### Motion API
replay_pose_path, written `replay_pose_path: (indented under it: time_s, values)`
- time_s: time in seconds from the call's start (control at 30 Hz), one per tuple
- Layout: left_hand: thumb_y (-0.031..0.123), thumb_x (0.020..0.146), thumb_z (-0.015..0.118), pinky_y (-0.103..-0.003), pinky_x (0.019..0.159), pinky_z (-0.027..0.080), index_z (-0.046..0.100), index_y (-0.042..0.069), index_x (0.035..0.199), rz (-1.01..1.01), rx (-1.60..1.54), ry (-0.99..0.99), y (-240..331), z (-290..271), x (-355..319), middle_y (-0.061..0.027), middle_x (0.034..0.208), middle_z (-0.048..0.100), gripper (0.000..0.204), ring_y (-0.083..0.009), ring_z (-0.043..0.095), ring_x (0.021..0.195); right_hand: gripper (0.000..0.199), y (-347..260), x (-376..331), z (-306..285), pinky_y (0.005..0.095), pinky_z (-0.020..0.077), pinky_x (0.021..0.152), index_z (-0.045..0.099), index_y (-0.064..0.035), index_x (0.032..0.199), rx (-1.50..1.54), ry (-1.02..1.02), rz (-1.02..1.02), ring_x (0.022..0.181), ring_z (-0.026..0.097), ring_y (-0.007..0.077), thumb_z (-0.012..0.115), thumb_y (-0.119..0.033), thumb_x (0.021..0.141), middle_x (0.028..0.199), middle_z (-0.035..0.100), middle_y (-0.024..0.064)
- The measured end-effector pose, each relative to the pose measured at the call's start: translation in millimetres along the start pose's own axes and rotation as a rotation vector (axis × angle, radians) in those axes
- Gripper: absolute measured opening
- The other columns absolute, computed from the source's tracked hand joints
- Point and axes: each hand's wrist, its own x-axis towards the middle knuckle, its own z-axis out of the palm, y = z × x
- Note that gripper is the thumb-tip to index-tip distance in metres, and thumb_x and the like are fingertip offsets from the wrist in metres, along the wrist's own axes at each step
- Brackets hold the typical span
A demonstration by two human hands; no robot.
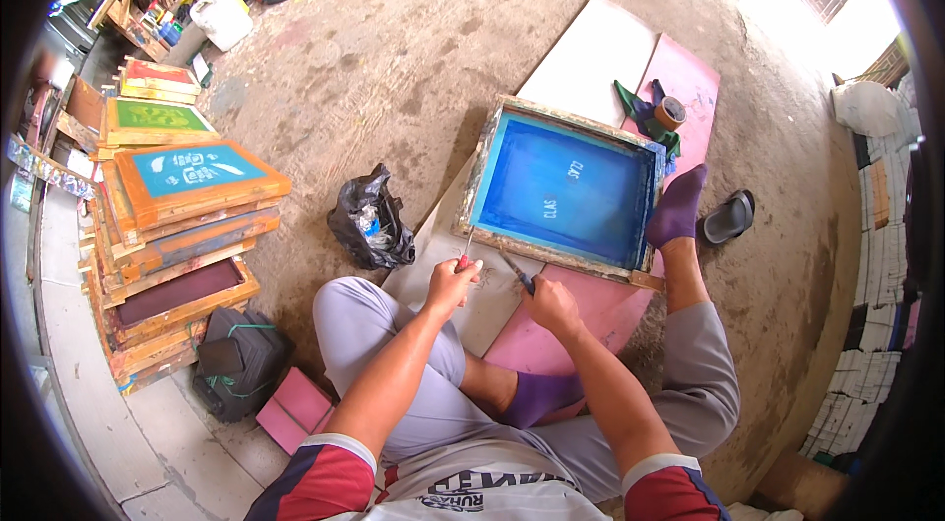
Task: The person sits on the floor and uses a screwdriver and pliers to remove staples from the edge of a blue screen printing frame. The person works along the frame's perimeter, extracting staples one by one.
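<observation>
My left hand [448, 290] is closed around the red handle of a slim screwdriver [466, 250], its thin metal shaft pointing up at the near left corner of a screen-printing frame [571, 188]. In my right hand [553, 305] is a tool with a blue handle and a narrow dark blade [517, 270], angled toward the frame's near edge. The frame has worn wooden sides and blue mesh with pale lettering. It lies on pale and pink boards, between my legs and beyond my hands. My foot in a purple sock [677, 204] rests against its right side.
A black plastic bag [371, 218] sits left of the frame. Stacked screen frames [192, 177] rise at the left. A tape roll [670, 112] lies on dark cloth beyond the frame; a grey sandal [728, 217] is at right. Pale stacks [866, 324] line the right edge.
</observation>
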Motion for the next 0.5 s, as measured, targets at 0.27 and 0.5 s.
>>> replay_pose_path:
  time_s: [0.27,0.5]
  values:
    - [0.028,0.093,0.076,-0.029,0.035,0.035,0.068,-0.001,0.096,-0.164,0.003,-0.176,3,-14,0,-0.012,0.087,0.073,0.03,-0.0104,0.047,0.04,0.035,-23,-31,1,0.0569,0.0549,0.081,0.068,-0.0032,0.104,0.068,-0.187,-0.07,0.091,0.07,0.048,0.065,-0.036,0.093,0.092,0.072,0.0275]
    - [0.025,0.093,0.075,-0.028,0.037,0.034,0.067,0.002,0.101,-0.198,-0.011,-0.133,-2,-18,3,-0.0081,0.085,0.071,0.025,-0.0106,0.046,0.04,0.036,-14,-27,6,0.0553,0.0541,0.082,0.068,-0.0013,0.109,0.147,-0.266,-0.135,0.092,0.069,0.0474,0.068,-0.031,0.089,0.094,0.072,0.0294]
